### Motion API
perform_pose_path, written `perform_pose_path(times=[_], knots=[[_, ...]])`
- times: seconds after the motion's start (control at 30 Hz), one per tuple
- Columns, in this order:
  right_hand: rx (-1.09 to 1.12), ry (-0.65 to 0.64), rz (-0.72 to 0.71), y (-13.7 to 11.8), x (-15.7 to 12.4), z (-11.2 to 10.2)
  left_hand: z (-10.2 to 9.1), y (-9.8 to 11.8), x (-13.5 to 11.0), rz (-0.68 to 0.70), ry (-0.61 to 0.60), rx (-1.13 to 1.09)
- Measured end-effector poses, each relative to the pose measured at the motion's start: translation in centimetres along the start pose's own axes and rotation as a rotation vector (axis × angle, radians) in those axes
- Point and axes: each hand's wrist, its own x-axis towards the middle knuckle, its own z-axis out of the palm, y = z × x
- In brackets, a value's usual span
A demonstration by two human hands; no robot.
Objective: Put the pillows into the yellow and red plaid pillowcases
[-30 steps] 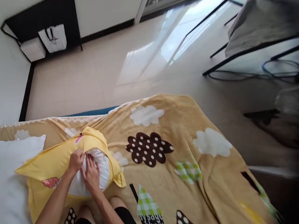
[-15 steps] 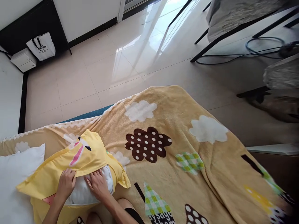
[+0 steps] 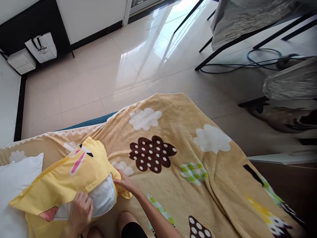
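Observation:
A yellow pillowcase (image 3: 99, 165) with a pink-and-black print lies on the bed, its long opening facing me. Inside the opening shows a white pillow (image 3: 104, 195), partly covered by the yellow cloth. My right hand (image 3: 123, 182) is at the pillowcase's right end, thumb on the near side and fingers round the cloth edge. In front of the opening, over the white pillow, is my left hand (image 3: 83, 210), fingers curled and blurred by motion; whether it grips cloth cannot be made out.
Another white pillow (image 3: 19, 185) lies at the left. A tan patterned blanket (image 3: 173, 119) covers the bed. Beyond it are a tiled floor (image 3: 81, 89), a white bag (image 3: 44, 49) beside white boxes (image 3: 22, 61), covered furniture with black legs (image 3: 215, 54), and a coiled cable (image 3: 262, 53).
My right hand has left the middle of the opening and moved right to the pillowcase's end. My left hand has come off the upper edge, shifting right and nearer me. The view has shifted slightly.

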Motion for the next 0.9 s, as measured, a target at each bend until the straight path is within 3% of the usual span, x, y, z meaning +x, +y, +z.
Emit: perform_pose_path(times=[0.07,0.13,0.2,0.27,0.33,0.43,0.57,0.7,0.8,0.9], knots=[[0.073,-0.104,-0.037,-1.9,0.3,1.1,0.1,1.8,-0.3,0.141,0.043,-0.095],[0.172,-0.187,-0.088,-3.8,-0.3,1.6,0.1,2.5,-0.4,0.165,0.092,-0.201],[0.254,-0.230,-0.133,-5.4,-1.2,1.5,0.2,1.8,0.0,0.053,0.088,-0.341],[0.248,-0.202,-0.138,-6.4,-2.0,1.1,0.7,0.5,0.7,-0.126,0.006,-0.501],[0.142,-0.108,-0.105,-6.5,-2.3,0.9,1.6,-0.9,1.8,-0.278,-0.093,-0.606],[-0.045,0.045,-0.046,-4.8,-1.7,0.6,3.5,-1.6,3.9,-0.348,-0.185,-0.641],[-0.243,0.217,0.062,-1.4,-0.3,-2.2,5.5,0.1,5.9,-0.244,-0.269,-0.574],[-0.366,0.424,0.107,-0.3,-1.1,-5.2,5.7,2.3,5.4,-0.104,-0.191,-0.462],[-0.425,0.376,0.090,-1.7,-2.6,-3.6,4.5,3.2,4.8,-0.003,-0.077,-0.424],[-0.540,0.235,0.137,-3.9,-3.3,0.7,2.7,3.7,5.5,0.073,0.017,-0.477]])
